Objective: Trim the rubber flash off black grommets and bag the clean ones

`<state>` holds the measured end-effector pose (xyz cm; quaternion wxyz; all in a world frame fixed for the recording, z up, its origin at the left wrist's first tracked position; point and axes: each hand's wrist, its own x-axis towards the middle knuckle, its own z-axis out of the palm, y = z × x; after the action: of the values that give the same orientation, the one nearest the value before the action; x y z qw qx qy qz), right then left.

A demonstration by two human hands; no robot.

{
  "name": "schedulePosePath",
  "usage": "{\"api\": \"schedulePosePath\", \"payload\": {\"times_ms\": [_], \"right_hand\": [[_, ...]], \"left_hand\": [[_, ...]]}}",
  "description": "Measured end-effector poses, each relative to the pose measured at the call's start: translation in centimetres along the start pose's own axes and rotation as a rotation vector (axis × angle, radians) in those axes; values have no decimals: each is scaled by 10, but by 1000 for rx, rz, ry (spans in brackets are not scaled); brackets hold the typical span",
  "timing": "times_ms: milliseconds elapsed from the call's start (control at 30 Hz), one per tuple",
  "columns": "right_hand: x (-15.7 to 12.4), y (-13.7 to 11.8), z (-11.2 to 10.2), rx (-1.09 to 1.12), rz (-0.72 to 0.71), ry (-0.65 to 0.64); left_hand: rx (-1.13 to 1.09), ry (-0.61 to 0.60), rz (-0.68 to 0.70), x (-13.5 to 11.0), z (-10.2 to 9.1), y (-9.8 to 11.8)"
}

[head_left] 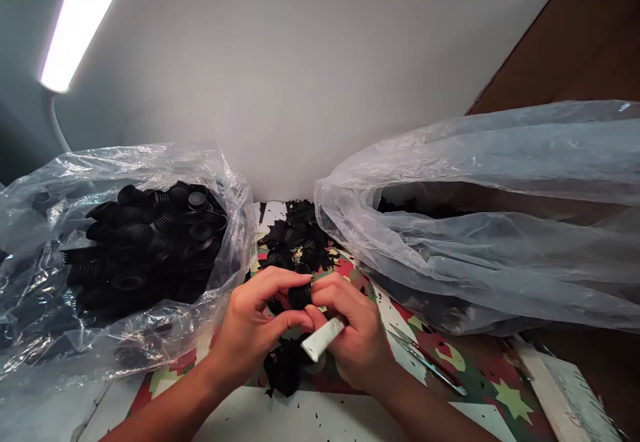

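My left hand (pixel 253 329) and my right hand (pixel 353 335) meet over the table's middle, both closed around a small black ribbed rubber part (pixel 300 295). A white-wrapped tool handle (pixel 323 339) also sticks out from my right hand's fingers toward the left. Black rubber trimmings (pixel 285 365) lie in a heap just below the hands. More black parts and scraps (pixel 295 239) are piled behind the hands.
A clear plastic bag (pixel 45 295) on the left holds several black ribbed parts (pixel 150 242). A second large clear bag (pixel 500 229) fills the right. Metal tweezers or scissors (pixel 430 365) lie on the patterned table cover (pixel 485 375). A lit lamp (pixel 80 22) stands at top left.
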<state>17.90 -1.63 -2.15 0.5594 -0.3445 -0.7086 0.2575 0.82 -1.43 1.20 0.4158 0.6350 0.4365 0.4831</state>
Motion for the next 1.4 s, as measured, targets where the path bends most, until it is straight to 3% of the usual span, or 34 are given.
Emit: {"api": "schedulePosePath", "payload": {"times_ms": [167,400,567,700,833,933,1200,1400], "right_hand": [[2,1,1,235,220,-1],[-1,5,4,437,335,36],[1,4,4,351,269,66],[2,4,2,222,191,-17],[5,6,3,297,367,23],[7,6,4,341,467,7],[5,0,2,339,376,-24],[4,-1,1,344,342,-24]], "left_hand": [[-192,-17,-175,3,0,-3],[-445,-39,-321,3,2,-7],[-485,-33,-297,3,2,-9],[-285,9,-98,2,0,-10],[45,6,138,-3,-2,-13],[141,32,228,-4,-1,-17],[89,101,137,2,-2,-13],[-161,74,-70,1,-1,-9]]}}
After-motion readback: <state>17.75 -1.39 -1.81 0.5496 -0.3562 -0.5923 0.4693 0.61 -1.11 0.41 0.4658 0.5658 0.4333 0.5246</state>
